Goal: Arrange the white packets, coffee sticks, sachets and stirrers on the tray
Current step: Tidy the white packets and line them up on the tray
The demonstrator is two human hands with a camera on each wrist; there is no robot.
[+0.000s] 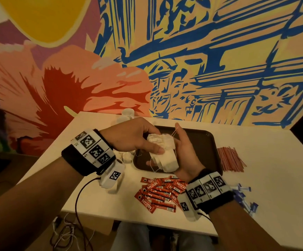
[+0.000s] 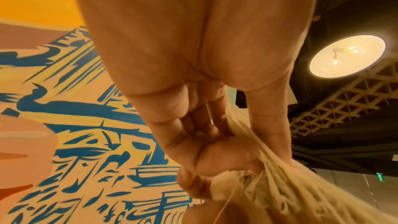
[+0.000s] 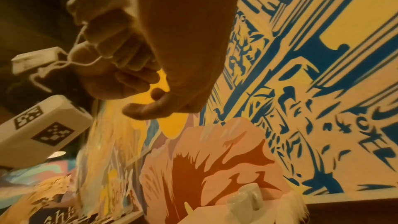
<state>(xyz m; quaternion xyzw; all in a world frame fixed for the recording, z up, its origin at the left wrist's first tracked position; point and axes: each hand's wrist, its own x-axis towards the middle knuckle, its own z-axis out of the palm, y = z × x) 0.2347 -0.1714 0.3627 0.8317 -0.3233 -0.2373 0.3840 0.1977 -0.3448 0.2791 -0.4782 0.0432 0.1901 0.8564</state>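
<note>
Both hands, left hand (image 1: 134,136) and right hand (image 1: 185,153), are curling their fingers (image 1: 158,150) around a bunch of white packets (image 1: 165,151) above the tray (image 1: 201,140), whose dangling strings are likely tangling, risking packets spilling onto the bench (image 1: 255,178)

I see the white bench (image 1: 266,180) set against a painted wall mural (image 1: 219,57): blue line-work of a building on yellow, a large orange-red flower on its left side, a yellow disc above that. At the bench's far edge, close to the wall, stand white cups (image 1: 127,113), blurred in the head view; from the right wrist view a white cup with a handle (image 3: 247,200) shows. Below the near edge, tangled cables (image 1: 65,234) lie on the floor. A round ceiling lamp (image 2: 346,55) glows overhead.
</note>
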